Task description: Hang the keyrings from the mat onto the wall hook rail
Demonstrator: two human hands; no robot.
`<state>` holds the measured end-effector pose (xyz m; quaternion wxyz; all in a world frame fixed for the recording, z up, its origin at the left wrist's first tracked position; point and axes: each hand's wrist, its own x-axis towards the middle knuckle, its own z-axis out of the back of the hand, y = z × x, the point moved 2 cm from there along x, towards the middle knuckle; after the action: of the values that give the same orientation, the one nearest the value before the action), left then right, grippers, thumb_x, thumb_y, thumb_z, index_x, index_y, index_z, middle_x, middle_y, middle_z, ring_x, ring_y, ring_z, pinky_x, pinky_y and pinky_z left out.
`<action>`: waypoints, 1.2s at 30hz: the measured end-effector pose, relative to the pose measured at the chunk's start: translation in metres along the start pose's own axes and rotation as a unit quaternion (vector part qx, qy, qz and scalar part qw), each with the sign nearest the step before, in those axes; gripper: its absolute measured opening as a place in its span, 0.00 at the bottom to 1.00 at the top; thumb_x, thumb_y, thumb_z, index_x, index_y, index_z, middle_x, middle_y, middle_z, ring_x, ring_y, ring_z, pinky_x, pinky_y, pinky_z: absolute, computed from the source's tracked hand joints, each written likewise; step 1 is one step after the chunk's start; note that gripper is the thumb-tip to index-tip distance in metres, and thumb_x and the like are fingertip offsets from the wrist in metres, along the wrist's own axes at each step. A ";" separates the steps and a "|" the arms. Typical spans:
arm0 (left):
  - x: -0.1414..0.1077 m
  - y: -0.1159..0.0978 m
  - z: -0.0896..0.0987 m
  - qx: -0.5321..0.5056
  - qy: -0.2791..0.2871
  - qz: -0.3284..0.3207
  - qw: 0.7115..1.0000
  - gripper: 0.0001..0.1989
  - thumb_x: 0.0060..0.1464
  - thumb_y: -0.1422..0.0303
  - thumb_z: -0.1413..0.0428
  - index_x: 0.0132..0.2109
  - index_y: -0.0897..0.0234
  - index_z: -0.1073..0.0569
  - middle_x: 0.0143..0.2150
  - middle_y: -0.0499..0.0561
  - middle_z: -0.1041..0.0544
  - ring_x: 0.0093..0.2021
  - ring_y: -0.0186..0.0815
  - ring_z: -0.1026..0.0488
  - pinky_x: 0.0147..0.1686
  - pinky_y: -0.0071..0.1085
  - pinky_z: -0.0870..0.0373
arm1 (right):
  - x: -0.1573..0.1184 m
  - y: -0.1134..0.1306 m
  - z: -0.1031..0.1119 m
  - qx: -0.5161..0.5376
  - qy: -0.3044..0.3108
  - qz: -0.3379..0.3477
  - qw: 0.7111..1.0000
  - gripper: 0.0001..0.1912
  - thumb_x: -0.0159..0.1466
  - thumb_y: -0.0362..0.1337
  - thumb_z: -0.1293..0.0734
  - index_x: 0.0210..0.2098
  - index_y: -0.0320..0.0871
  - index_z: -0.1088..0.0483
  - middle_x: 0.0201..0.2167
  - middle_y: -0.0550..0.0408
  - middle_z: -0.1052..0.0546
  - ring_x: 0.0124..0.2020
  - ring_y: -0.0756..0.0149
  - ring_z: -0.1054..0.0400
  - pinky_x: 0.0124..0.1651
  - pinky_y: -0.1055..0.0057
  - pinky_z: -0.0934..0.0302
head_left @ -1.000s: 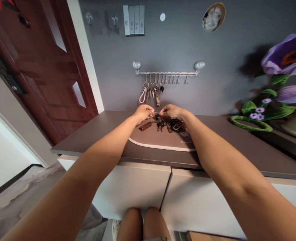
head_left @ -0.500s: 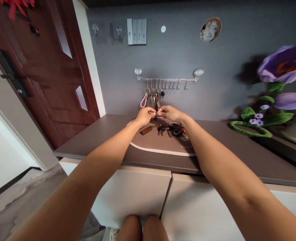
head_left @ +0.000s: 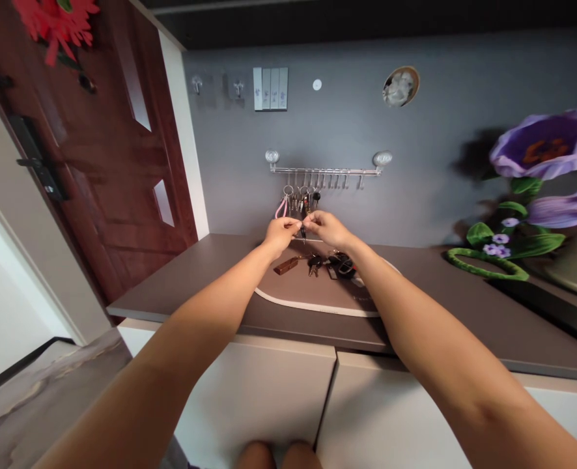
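My left hand [head_left: 282, 234] and my right hand [head_left: 328, 229] meet fingertip to fingertip above the counter, both pinched on a small bunch of keys [head_left: 303, 233] that dangles between them. The ring in their fingers is too small to make out. Just behind, several key sets [head_left: 297, 202] hang from the left hooks of a clear hook rail [head_left: 327, 172], one with a pink loop strap [head_left: 281, 208]. Below, on a brown mat [head_left: 312, 301], lie a brown key fob [head_left: 286, 266], dark keys [head_left: 314, 263] and a black bunch [head_left: 343, 265] partly behind my right forearm.
The dark counter [head_left: 171, 273] tops white cabinets [head_left: 259, 384]. Purple flowers [head_left: 545, 146] with a green ring base [head_left: 488, 264] stand at right. A brown door [head_left: 122, 156] is at left. Switches [head_left: 271, 89] and clear hooks [head_left: 238, 88] are on the wall.
The view has tilted upward, so the scene sits lower in the picture. My hands stay together with the keys, close in front of the hanging sets.
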<state>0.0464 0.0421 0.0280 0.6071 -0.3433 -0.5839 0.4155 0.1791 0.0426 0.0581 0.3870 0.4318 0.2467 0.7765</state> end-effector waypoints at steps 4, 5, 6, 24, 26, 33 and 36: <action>0.001 0.000 0.001 -0.063 -0.023 0.033 0.997 0.06 0.46 0.71 0.46 0.33 0.67 0.26 0.28 0.50 0.27 0.26 0.25 0.35 0.27 0.23 0.36 | -0.001 0.001 -0.002 -0.005 -0.013 -0.009 1.000 0.05 0.54 0.35 0.38 0.26 0.39 0.35 0.21 0.59 0.33 0.24 0.74 0.41 0.33 0.76 0.45; 0.001 0.000 0.001 -0.079 -0.026 0.041 0.996 0.06 0.45 0.70 0.45 0.33 0.67 0.26 0.29 0.50 0.27 0.26 0.25 0.35 0.27 0.23 0.36 | -0.001 0.000 -0.002 0.005 -0.013 -0.010 1.000 0.05 0.54 0.35 0.38 0.26 0.39 0.35 0.21 0.59 0.33 0.24 0.74 0.41 0.33 0.76 0.45; 0.001 0.000 0.001 -0.096 -0.029 0.049 0.994 0.07 0.45 0.70 0.44 0.33 0.67 0.26 0.29 0.50 0.27 0.26 0.25 0.35 0.27 0.23 0.36 | -0.001 0.000 -0.003 0.019 -0.012 -0.008 1.000 0.05 0.54 0.35 0.37 0.26 0.39 0.35 0.21 0.59 0.32 0.25 0.74 0.40 0.33 0.76 0.45; -0.003 -0.004 -0.005 -0.113 0.000 0.028 0.993 0.14 0.43 0.65 0.44 0.38 0.67 0.26 0.31 0.51 0.27 0.26 0.26 0.34 0.26 0.23 0.37 | 0.004 -0.009 0.004 0.249 -0.099 -0.021 0.963 0.12 0.49 0.41 0.33 0.26 0.40 0.37 0.22 0.61 0.34 0.26 0.76 0.38 0.36 0.72 0.39; -0.006 -0.006 -0.006 -0.073 0.002 0.023 0.997 0.12 0.45 0.67 0.45 0.37 0.69 0.26 0.30 0.52 0.27 0.26 0.26 0.34 0.25 0.23 0.38 | 0.008 -0.005 0.009 0.265 -0.137 -0.033 0.954 0.09 0.51 0.39 0.34 0.25 0.40 0.37 0.21 0.61 0.35 0.25 0.76 0.38 0.35 0.71 0.38; -0.010 -0.007 -0.007 -0.025 0.012 0.028 0.999 0.10 0.47 0.69 0.48 0.35 0.70 0.27 0.30 0.54 0.26 0.26 0.27 0.33 0.25 0.23 0.38 | 0.027 0.009 0.029 0.296 -0.221 -0.087 0.925 0.05 0.58 0.30 0.42 0.25 0.40 0.39 0.15 0.62 0.38 0.22 0.74 0.35 0.32 0.72 0.36; -0.010 -0.007 -0.007 -0.023 0.010 0.035 0.999 0.10 0.48 0.69 0.48 0.36 0.70 0.27 0.32 0.55 0.26 0.27 0.27 0.33 0.26 0.23 0.37 | 0.036 0.007 0.035 0.304 -0.247 -0.103 0.914 0.06 0.58 0.27 0.43 0.26 0.40 0.39 0.16 0.61 0.36 0.20 0.76 0.36 0.31 0.73 0.35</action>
<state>0.0539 0.0304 0.0291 0.5896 -0.3815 -0.5750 0.4197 0.1949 0.0690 0.0983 0.3639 0.6787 0.4102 0.4884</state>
